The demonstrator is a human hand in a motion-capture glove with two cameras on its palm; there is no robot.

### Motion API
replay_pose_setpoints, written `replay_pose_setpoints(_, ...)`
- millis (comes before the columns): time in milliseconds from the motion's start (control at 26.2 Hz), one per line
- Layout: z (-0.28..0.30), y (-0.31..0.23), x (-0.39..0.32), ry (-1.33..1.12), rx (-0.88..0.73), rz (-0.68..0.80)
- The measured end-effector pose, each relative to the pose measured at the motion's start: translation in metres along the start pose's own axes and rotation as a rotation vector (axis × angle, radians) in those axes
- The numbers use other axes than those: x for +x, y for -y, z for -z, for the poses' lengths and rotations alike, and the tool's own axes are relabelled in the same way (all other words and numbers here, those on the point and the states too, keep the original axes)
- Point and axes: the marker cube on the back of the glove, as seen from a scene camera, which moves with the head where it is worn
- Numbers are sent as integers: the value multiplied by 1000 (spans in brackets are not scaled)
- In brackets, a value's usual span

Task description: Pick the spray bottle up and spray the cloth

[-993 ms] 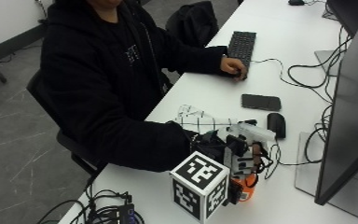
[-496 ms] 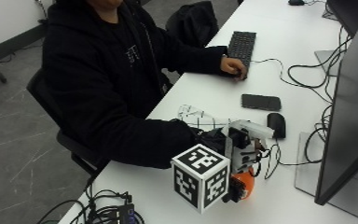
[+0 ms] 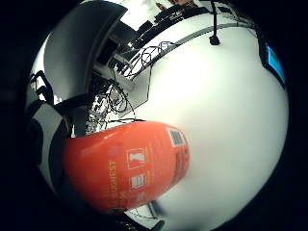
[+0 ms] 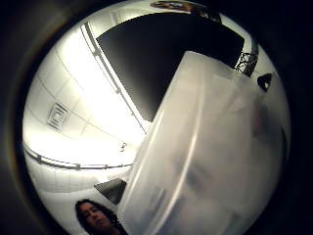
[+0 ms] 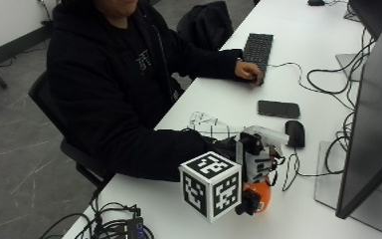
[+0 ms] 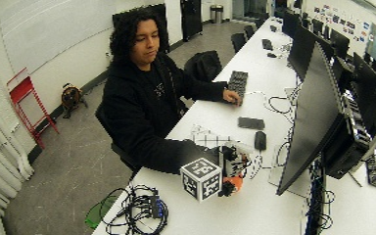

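Sitting at the long edge of a white table, a person in a black hoodie has the gloved right hand out over the near part of the tabletop, close to that edge. The hand is on the bottle, whose orange body shows under the glove gear and whose white sprayer head sticks out above it. Whether the bottle's base touches the table or hangs above it cannot be told. The fingers themselves are hidden behind the rig, so how they close cannot be told. In the little-finger palm view the orange body with its printed label fills the space next to the palm, over the white tabletop. In the thumb-side view the pale sprayer head sits right against the palm.

The cloth, white with dark grid lines, lies just beyond the hand, toward the long edge. Farther along lie a phone and a mouse, side by side. The bare left hand rests at a keyboard. A monitor stands along the far edge.
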Motion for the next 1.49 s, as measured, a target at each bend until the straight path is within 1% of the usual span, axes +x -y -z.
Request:
replay_pose_setpoints(76,-1,0,0,0,-5,-5)
replay_pose_setpoints(382,9,-26,-9,11,-191,-77)
replay_pose_setpoints(458,12,-33,-18,30,-258,-102)
replay_pose_setpoints(573,19,-44,-36,45,-408,-133)
replay_pose_setpoints(725,37,-56,-61,-9,-576,-100)
replay_pose_setpoints(916,64,-63,-96,-148,-686,-29)
replay_pose_setpoints(1069,61,-63,-117,-259,-813,-34)
replay_pose_setpoints(1145,58,-72,-122,-346,-939,-45)
replay_pose_setpoints(1298,56,-104,-124,-612,-1240,-46)
replay_pose_setpoints(1489,32,-137,-123,-914,-1525,-76)
